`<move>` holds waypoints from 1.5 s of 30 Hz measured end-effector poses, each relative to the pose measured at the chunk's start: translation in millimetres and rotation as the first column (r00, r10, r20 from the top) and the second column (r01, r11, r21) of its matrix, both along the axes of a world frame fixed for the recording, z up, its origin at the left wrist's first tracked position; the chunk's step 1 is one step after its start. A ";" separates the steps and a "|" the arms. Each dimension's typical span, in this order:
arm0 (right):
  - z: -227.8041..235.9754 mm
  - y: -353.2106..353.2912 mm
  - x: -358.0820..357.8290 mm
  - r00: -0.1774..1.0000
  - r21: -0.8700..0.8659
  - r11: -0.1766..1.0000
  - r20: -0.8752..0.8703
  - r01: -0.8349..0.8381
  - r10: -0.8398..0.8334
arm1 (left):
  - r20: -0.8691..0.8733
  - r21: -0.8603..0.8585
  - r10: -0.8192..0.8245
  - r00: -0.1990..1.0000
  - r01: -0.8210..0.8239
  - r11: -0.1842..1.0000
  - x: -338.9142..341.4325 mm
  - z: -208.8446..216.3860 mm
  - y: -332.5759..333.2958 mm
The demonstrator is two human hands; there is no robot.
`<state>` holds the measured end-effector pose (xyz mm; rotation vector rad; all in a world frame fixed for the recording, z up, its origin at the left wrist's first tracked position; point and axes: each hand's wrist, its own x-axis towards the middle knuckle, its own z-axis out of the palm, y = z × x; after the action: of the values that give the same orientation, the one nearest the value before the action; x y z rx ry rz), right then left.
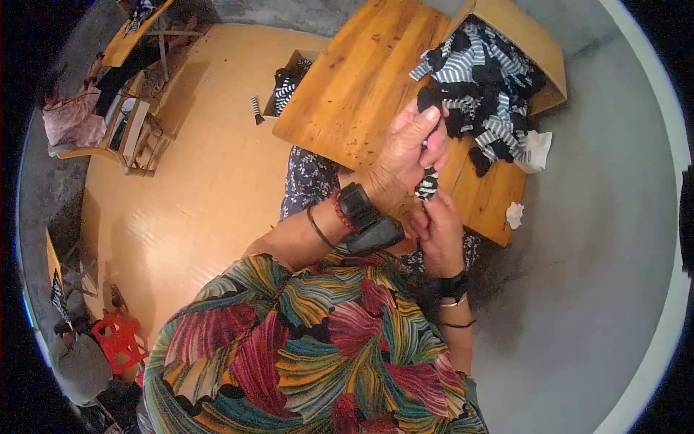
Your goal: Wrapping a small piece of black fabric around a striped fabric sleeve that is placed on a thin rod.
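Observation:
A black-and-white striped sock (pixel 427 189) is stretched between my two hands over the near edge of the wooden table. My left hand (pixel 413 145) is closed around its upper part, thumb along the top, and a dark end sticks out above the fingers. Below, my right hand (pixel 438 226) pinches the lower striped end, its fingers partly hidden. Just beyond my hands, a heap of striped and black socks (pixel 463 65) spills out of a tipped cardboard box (pixel 531 36) onto the wooden table (pixel 354 79).
A smaller box (pixel 307 55) with striped socks stands on the floor left of the table, one sock (pixel 256 110) beside it. White paper scraps (pixel 514 215) lie by the table's right edge. Other people sit at the left, near a red stool (pixel 119 341).

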<state>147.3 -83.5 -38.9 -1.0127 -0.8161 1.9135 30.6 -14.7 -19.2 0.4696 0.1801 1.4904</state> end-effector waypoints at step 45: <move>6.4 3.1 10.8 0.985 -0.050 0.992 -0.134 -0.115 0.108 | -0.023 0.135 -0.099 0.995 0.101 0.986 -8.2 18.8 0.4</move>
<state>158.2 -80.4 -32.5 -0.8809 -0.7598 2.0856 22.4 -14.3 -0.4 0.5923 0.0667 1.4059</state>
